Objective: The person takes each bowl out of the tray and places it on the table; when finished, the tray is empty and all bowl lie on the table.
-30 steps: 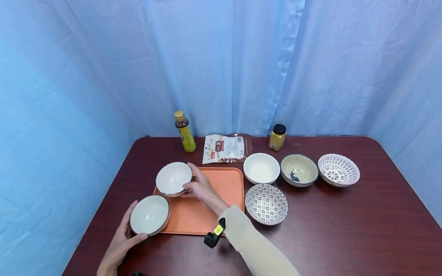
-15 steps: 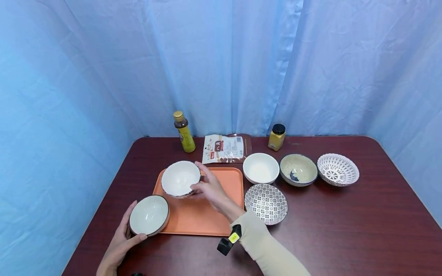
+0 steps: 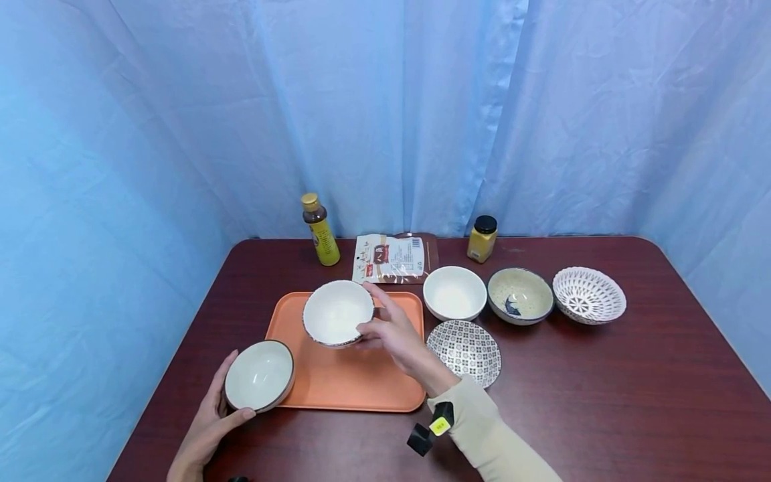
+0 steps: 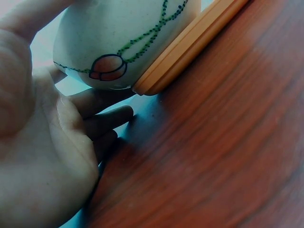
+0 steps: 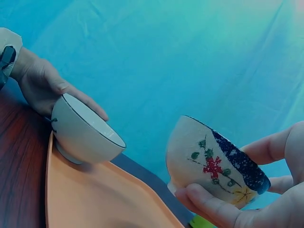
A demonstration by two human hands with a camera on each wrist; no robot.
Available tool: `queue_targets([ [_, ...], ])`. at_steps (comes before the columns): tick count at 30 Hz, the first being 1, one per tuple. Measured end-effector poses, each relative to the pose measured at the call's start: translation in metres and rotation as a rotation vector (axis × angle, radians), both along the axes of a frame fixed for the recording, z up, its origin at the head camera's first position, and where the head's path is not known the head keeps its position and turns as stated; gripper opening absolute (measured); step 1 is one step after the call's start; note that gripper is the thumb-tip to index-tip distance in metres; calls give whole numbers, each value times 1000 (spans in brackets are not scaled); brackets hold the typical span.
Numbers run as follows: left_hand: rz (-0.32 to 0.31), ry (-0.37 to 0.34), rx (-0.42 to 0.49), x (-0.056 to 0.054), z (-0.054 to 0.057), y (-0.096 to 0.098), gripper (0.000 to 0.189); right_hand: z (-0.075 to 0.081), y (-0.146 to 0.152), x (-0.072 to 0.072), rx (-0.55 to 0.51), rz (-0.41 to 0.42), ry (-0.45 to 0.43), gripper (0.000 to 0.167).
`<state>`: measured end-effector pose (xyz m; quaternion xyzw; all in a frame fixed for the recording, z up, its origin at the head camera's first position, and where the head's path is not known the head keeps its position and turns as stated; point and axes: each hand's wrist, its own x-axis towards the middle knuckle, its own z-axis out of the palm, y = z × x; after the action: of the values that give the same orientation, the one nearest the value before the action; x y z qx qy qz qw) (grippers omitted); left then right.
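Observation:
My right hand (image 3: 394, 331) grips the right side of a white bowl (image 3: 337, 313) above the orange tray (image 3: 361, 388). In the right wrist view that bowl (image 5: 209, 164) shows red and yellow flowers and a dark blue patch at its rim, with the thumb and fingers around its side. My left hand (image 3: 207, 418) holds a cream bowl with a dark rim (image 3: 259, 376) at the tray's front left corner. The left wrist view shows this bowl's outside (image 4: 118, 52) painted with a tulip-like flower and green dotted lines, close by the tray edge (image 4: 190, 47).
Right of the tray stand a white bowl (image 3: 454, 293), a patterned bowl (image 3: 464, 353), a speckled bowl with a blue motif (image 3: 519, 296) and a white woven-look basket (image 3: 589, 296). Behind are a yellow-labelled bottle (image 3: 324, 234), a food packet (image 3: 388, 260) and a black-lidded jar (image 3: 482, 239).
My right hand has carried the flowered bowl to the right, from the tray's back left corner to over its middle. The left hand and its bowl have hardly moved.

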<state>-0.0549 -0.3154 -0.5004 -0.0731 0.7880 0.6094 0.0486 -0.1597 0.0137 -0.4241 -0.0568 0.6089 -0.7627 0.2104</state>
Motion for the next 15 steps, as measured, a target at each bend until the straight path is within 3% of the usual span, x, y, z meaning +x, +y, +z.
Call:
queue_targets([
  [15,5,-2,-2,1,1,0,102,-5,38,12,29,10,-6,82],
])
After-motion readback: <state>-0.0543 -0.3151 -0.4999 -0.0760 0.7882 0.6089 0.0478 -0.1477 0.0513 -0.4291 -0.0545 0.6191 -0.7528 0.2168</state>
